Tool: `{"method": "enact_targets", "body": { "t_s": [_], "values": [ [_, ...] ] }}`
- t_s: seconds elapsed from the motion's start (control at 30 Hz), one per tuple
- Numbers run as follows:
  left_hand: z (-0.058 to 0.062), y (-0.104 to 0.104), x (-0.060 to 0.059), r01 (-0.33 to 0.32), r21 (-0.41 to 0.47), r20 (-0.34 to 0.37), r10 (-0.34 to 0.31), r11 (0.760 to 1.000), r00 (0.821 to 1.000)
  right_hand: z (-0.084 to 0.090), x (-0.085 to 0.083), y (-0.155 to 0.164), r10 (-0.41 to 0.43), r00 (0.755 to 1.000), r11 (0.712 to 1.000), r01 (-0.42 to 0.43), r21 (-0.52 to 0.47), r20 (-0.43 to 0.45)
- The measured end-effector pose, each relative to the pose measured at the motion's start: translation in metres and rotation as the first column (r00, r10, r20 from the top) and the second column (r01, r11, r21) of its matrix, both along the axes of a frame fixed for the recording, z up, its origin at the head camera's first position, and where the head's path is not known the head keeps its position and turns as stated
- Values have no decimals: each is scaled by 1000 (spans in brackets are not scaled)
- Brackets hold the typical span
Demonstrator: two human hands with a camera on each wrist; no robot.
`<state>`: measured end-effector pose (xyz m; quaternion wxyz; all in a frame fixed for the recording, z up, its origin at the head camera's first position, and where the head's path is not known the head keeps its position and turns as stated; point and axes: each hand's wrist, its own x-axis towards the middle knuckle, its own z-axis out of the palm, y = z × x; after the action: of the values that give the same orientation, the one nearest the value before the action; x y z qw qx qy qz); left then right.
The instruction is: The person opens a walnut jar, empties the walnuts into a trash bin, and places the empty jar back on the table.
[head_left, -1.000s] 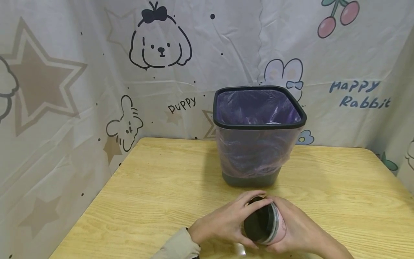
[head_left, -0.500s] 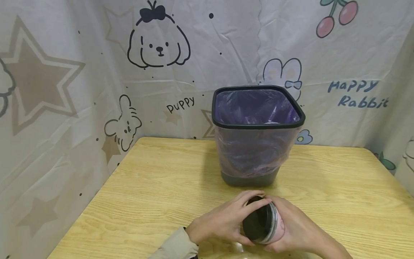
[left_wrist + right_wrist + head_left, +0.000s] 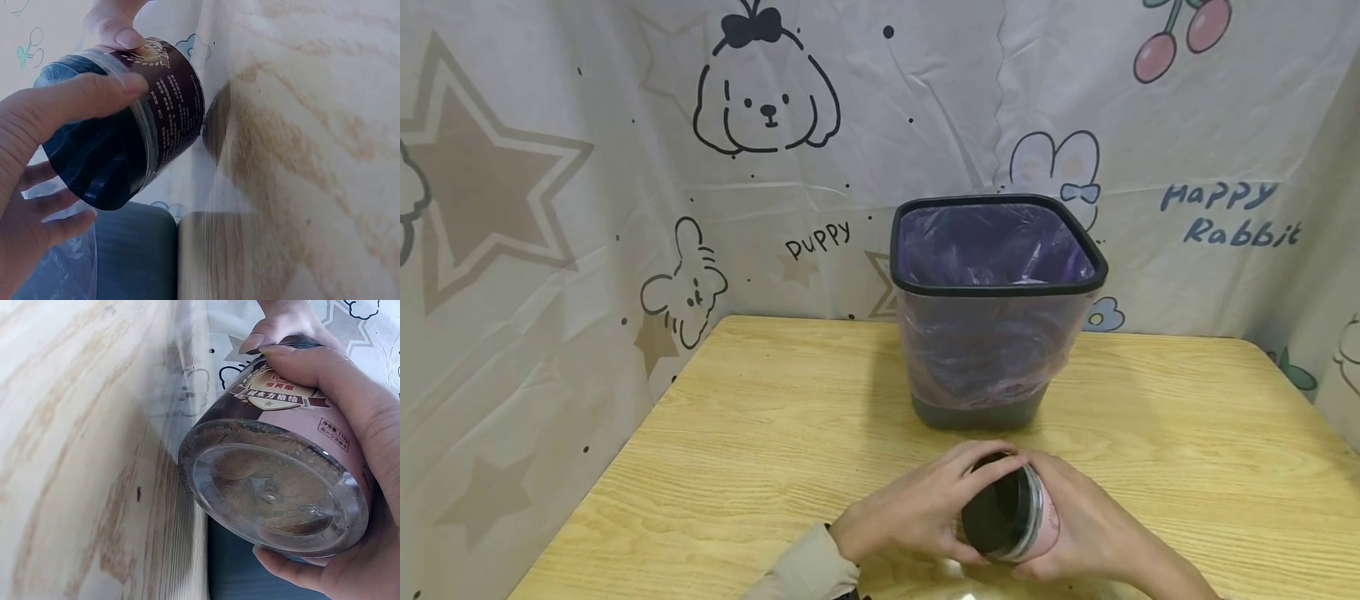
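Observation:
A clear jar [image 3: 1033, 521] with a pink and brown label lies on its side above the table, held between both hands. My left hand [image 3: 917, 512] grips its black lid [image 3: 996, 515], fingers and thumb curled round the rim. My right hand [image 3: 1086, 529] wraps the jar's body. The left wrist view shows the black lid [image 3: 103, 159] under my left thumb [image 3: 75, 103]. The jar's clear bottom [image 3: 275, 497] fills the right wrist view, showing brown powder inside, with my right hand [image 3: 359, 425] curled over its label.
A black square bin [image 3: 996, 312] lined with a purple bag stands on the wooden table [image 3: 775, 433] just behind the hands. A cartoon-printed cloth [image 3: 625, 167] hangs behind and at both sides of the table.
The hands and jar have barely shifted; the lid end sits slightly higher in view. No clear turn of the lid shows.

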<state>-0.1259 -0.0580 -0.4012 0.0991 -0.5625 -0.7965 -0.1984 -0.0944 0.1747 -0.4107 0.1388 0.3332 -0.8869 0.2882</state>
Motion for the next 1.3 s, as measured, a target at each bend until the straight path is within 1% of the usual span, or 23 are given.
{"method": "enact_targets", "body": {
  "t_s": [0.1, 0.23, 0.37, 0.43, 0.5, 0.6, 0.73, 0.93, 1.0, 1.13, 1.3],
  "values": [
    [0, 0, 0, 2, 7, -6, -2, 1000, 1000, 0, 0, 0, 1, 1000, 1000, -1, -7, 6],
    [0, -1, 1, -21, 9, -18, 22, 1000, 1000, 1, 0, 0, 8, 1000, 1000, -8, -9, 0],
    [1, 0, 1, 3, 20, -1, -3, 1000, 1000, 1, -1, 0, 8, 1000, 1000, -8, 4, -6],
    [1, 0, 0, 19, 16, 10, -19, 1000, 1000, 1, -1, 0, 3, 1000, 1000, -3, 4, 6],
    [0, 0, 1, 20, 6, 21, -20, 1000, 1000, 1, -1, 0, -2, 1000, 1000, 2, 0, 19],
    [0, -1, 2, -5, -6, 31, 5, 1000, 999, 1, 0, 0, -4, 1000, 1000, 4, -6, 29],
    [0, -1, 2, -32, -17, 36, 33, 999, 999, 1, 0, 0, 0, 1000, 1000, 1, -4, 17],
    [0, 1, 0, 29, 6, 50, -29, 1000, 998, 1, 0, 1, -2, 1000, 1000, 2, 7, 12],
    [0, 1, 0, 30, 8, 45, -30, 1000, 999, 1, 0, 1, -4, 1000, 1000, 4, 9, 15],
    [-1, 0, 2, 0, -4, 52, 0, 1000, 999, 1, 0, 0, -8, 1000, 1000, 8, 16, 11],
    [-3, 2, 1, 36, 7, 57, -36, 999, 998, 0, 0, 1, -2, 1000, 1000, 2, 13, 16]
  ]
}}
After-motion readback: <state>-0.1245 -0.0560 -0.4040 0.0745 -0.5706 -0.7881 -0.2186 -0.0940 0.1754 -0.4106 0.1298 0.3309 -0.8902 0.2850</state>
